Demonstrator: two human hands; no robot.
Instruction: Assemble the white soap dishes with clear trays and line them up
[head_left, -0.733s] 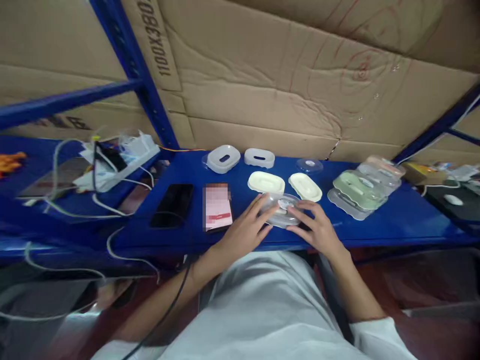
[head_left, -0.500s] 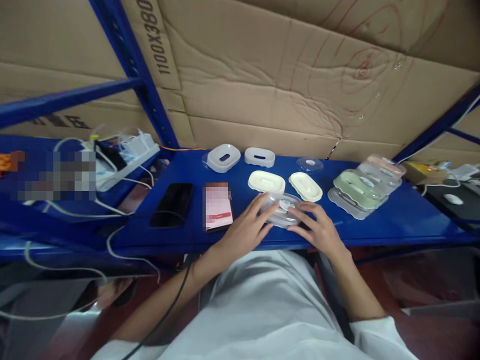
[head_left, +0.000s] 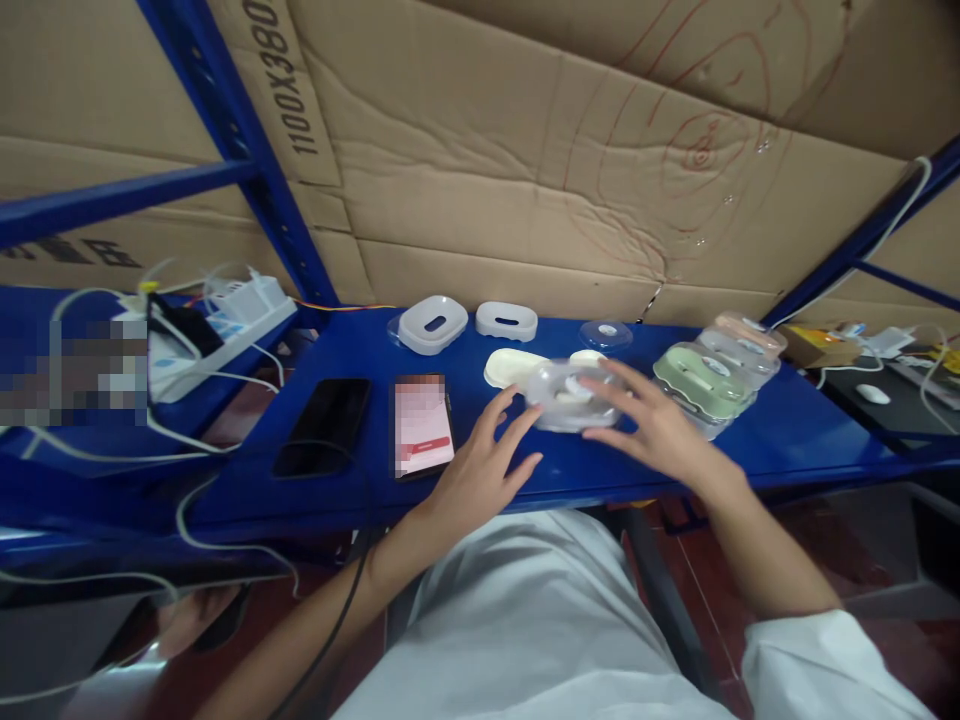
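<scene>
Head view: clear oval plastic container has slid away from the left hand, fingers spread, contact unclear; right hand grips its side, apparently bearing it alone, near cream oval tray, above blue table.

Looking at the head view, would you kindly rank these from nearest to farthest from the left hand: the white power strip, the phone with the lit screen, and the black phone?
From the left hand:
1. Phone with the lit screen, just left of the hand.
2. Black phone, further left.
3. White power strip, farthest left and further back.
</scene>
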